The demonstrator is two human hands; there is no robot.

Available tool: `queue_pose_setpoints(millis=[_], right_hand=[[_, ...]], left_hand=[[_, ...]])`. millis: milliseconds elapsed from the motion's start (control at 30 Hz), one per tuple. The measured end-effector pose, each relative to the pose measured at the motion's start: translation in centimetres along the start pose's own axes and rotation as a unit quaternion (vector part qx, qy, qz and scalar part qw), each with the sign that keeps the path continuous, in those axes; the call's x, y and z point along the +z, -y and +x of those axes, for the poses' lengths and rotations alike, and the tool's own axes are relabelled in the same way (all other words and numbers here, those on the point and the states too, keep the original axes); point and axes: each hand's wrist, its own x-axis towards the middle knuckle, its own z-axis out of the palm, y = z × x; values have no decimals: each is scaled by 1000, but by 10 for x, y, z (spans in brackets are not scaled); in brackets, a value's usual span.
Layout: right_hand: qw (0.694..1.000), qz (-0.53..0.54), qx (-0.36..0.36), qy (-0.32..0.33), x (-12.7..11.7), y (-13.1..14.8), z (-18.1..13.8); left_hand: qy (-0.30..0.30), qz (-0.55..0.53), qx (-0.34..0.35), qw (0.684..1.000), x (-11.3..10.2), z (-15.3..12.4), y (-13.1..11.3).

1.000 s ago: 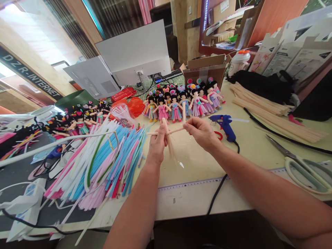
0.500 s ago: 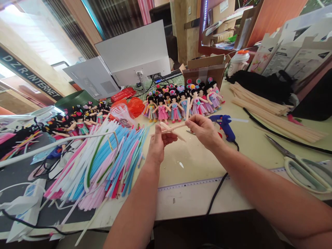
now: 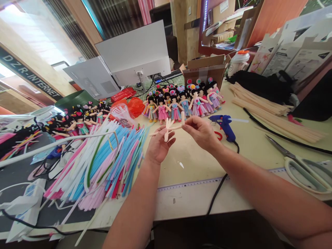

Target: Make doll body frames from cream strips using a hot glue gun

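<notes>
Between my two hands is a doll body of bent cream pipe cleaners (image 3: pixel 169 128), with several short ends sticking up. My left hand (image 3: pixel 159 144) closes on its middle, and one thin end juts out past the fingers to the left. With thumb and forefinger, my right hand (image 3: pixel 198 130) pinches the arm on the right side, whose tip is bent upward. Behind my hands stand several finished dolls (image 3: pixel 174 107) in coloured skirts. A blue glue gun (image 3: pixel 226 126) lies to the right of my right hand.
Coloured pipe cleaners (image 3: pixel 103 155) are heaped at the left. Scissors (image 3: pixel 306 166) lie at the right, below cream pipe cleaners (image 3: pixel 272 114). A ruler (image 3: pixel 192 183) runs along the table's front edge, crossed by a black cord (image 3: pixel 218 193). A cardboard box (image 3: pixel 204 69) stands behind the dolls.
The doll body has turned, so its ends point up instead of lying slanted. My right hand has come slightly left and lower, closer to my left hand, which has rolled palm-up.
</notes>
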Motion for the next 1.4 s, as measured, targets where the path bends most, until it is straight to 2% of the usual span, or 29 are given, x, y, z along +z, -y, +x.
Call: queue_pose_setpoints(millis=[167,400,567,833,1033,1167,1400], right_hand=[[999,-22,-37,7,1,4,-2],[996,-54,-66,1,0,4,-2],[995,-53,-80,13,1,6,-2],[994,-63,-83,20,2,5,-4],[994,-65,-87,14,0,6,-4],[993,-75,-87,14,0,7,-3],[992,-76,-92,31,0,5,-4]], left_hand=[[23,-10,-25,999,1,0,-1],[71,30,-83,994,-3,0,-1],[93,51,-81,991,-4,1,0],[56,68,-34,996,1,-1,1],[71,131,-56,987,-2,0,1],[90,132,-70,985,-3,-1,2],[34,119,-53,991,3,-4,4]])
